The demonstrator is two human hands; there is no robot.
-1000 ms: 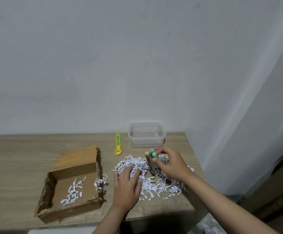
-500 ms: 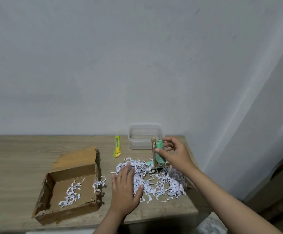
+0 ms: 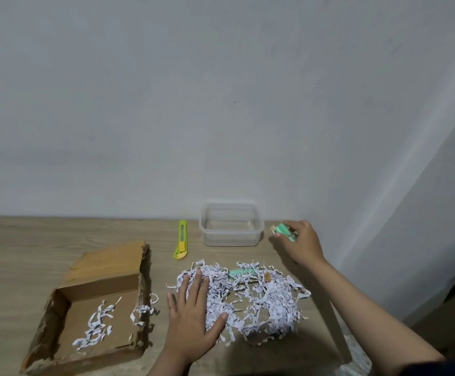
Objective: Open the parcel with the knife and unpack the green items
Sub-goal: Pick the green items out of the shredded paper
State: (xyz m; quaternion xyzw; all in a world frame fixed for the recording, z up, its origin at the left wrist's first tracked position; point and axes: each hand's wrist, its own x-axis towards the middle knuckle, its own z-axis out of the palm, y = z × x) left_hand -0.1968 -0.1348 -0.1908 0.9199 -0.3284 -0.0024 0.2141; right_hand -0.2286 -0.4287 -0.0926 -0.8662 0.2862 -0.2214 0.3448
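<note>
The cardboard parcel [image 3: 99, 289] lies open at the left, its flap folded back, with a few paper shreds inside. A pile of white shredded paper [image 3: 259, 297] covers the table's middle right. My left hand [image 3: 193, 313] rests flat on the pile's left part, fingers spread. My right hand [image 3: 299, 244] is raised to the right of the clear plastic container [image 3: 231, 224] and grips a green tube [image 3: 282, 230] together with a tan piece. Another green item [image 3: 242, 272] lies half buried at the pile's far edge. The yellow-green knife [image 3: 182, 240] lies left of the container.
The wooden table [image 3: 17, 253] meets the wall at the back. Its right edge runs just past the paper pile, close to my right forearm. A small tan piece [image 3: 267, 278] sits in the shreds.
My right hand has lifted the green tube out of the paper pile and carried it back and to the right, beside the container. My left hand stayed on the pile.
</note>
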